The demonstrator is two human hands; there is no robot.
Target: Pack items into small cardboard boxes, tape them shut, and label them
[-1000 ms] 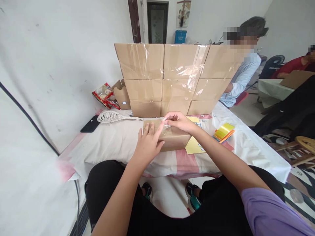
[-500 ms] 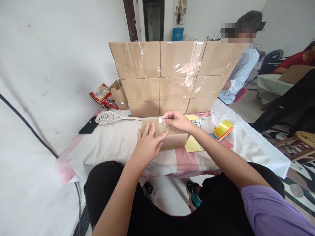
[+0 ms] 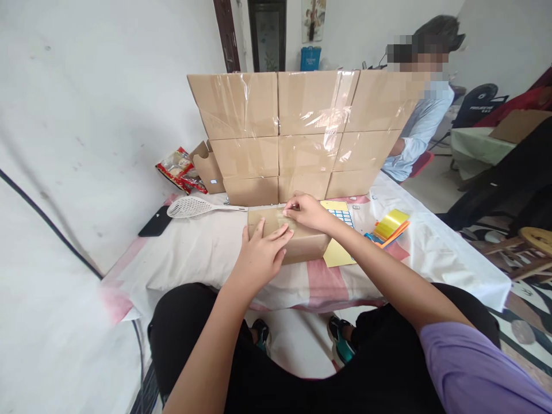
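A small cardboard box (image 3: 307,247) lies in front of me on the cloth-covered table, with clear tape across its top. My left hand (image 3: 264,247) rests flat on the top of this box, fingers spread. Over the far part of the top, my right hand (image 3: 306,211) has its thumb and fingertips pinched together at the tape; whatever is between them is hidden. Under the right forearm and beside the box is a yellow sheet (image 3: 338,253) with a blue grid of labels.
Stacked cardboard boxes (image 3: 302,155) wrapped in clear film stand behind. To the left are a white slotted skimmer (image 3: 190,207), a black phone (image 3: 155,221) and red snack packets (image 3: 176,164). A tape dispenser (image 3: 390,227) lies at right. One person (image 3: 425,121) sits beyond the stack.
The small white piece seen at my right fingertips no longer shows there. My left fingers have drawn slightly closer together on the box. The view has shifted a little.
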